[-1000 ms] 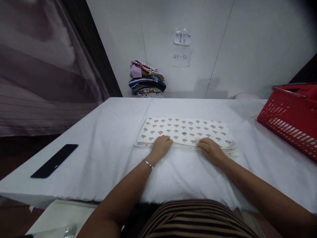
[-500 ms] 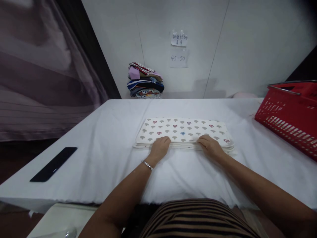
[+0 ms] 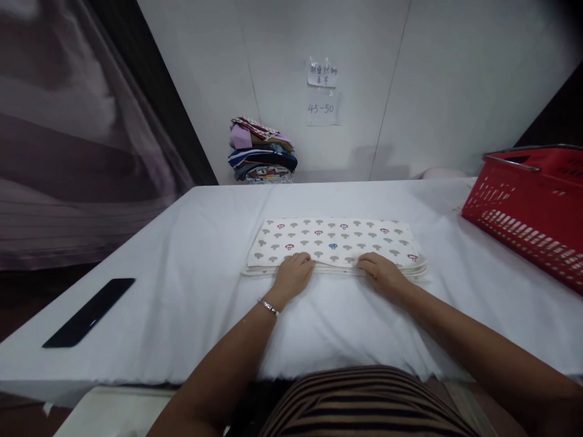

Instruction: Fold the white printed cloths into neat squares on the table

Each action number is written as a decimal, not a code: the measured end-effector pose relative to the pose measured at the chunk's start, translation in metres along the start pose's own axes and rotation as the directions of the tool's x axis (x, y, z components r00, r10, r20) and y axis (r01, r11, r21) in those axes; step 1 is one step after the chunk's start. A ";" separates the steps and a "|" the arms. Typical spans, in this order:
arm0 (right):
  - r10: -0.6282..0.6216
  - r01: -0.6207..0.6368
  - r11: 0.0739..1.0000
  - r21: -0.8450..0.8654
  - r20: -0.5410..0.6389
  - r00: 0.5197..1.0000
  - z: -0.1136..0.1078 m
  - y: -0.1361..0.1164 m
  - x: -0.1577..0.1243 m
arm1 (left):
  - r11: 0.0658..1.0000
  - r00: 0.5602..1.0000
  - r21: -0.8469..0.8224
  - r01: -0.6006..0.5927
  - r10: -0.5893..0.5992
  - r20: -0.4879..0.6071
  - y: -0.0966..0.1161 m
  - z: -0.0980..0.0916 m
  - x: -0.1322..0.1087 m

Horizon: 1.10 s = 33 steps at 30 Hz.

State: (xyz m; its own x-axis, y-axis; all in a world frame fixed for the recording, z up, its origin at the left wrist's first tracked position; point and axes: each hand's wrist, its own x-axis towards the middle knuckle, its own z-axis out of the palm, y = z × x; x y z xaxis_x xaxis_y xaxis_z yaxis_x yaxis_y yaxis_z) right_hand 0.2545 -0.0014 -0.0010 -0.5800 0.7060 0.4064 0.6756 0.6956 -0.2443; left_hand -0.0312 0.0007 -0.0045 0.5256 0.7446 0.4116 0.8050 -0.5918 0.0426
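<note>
A folded white cloth [image 3: 337,240] printed with grey, red and blue mushrooms lies flat on the white-covered table [image 3: 182,255], its several layers showing along the near edge. My left hand [image 3: 294,273], with a silver bracelet at the wrist, is closed on that near edge, left of the middle. Farther right along the same edge, my right hand [image 3: 382,273] pinches the cloth too. Both thumbs are largely hidden, and the top layer bows slightly between the hands.
A red plastic basket [image 3: 528,206] with a metal handle stands at the table's right. Toward the left edge lies a flat black object [image 3: 91,312]. Stacked folded fabrics [image 3: 263,152] rise behind the far edge, and paper signs [image 3: 322,108] hang on the wall.
The view has shifted slightly. Both hands stay at the cloth's near edge, where the top layer's edge now curves a little lower between them.
</note>
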 end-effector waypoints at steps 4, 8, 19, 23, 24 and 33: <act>-0.041 0.041 0.999 0.005 0.022 0.999 -0.005 -0.004 0.001 | 0.999 0.999 0.032 0.023 -0.025 0.043 0.001 0.000 0.003; -0.025 0.023 0.999 0.037 0.066 0.998 -0.009 -0.004 0.003 | 0.998 0.998 0.055 0.040 -0.043 0.044 0.001 0.005 0.004; 0.026 -0.030 0.999 0.027 0.133 0.991 -0.006 0.006 0.002 | 1.000 0.995 0.009 0.000 0.001 -0.099 -0.002 0.013 0.003; 0.131 -0.136 0.990 0.027 0.146 0.981 -0.006 0.005 0.001 | 0.999 0.996 -0.029 -0.015 0.012 -0.089 -0.001 0.012 0.003; 0.143 -0.148 0.989 0.025 0.144 0.979 -0.005 0.006 0.001 | 0.999 0.996 -0.034 -0.013 0.010 -0.088 -0.001 0.012 0.002; 0.152 -0.157 0.987 0.025 0.129 0.980 0.001 0.006 0.000 | 0.993 0.998 -0.107 0.045 -0.049 -0.034 -0.002 0.014 0.003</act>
State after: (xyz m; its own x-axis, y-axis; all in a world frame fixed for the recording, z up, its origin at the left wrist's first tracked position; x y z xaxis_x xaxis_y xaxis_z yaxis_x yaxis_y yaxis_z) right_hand 0.2582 0.0034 -0.0034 -0.5243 0.8149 0.2471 0.7465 0.5795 -0.3270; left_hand -0.0269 0.0087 -0.0162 0.4763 0.7615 0.4395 0.7935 -0.5876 0.1582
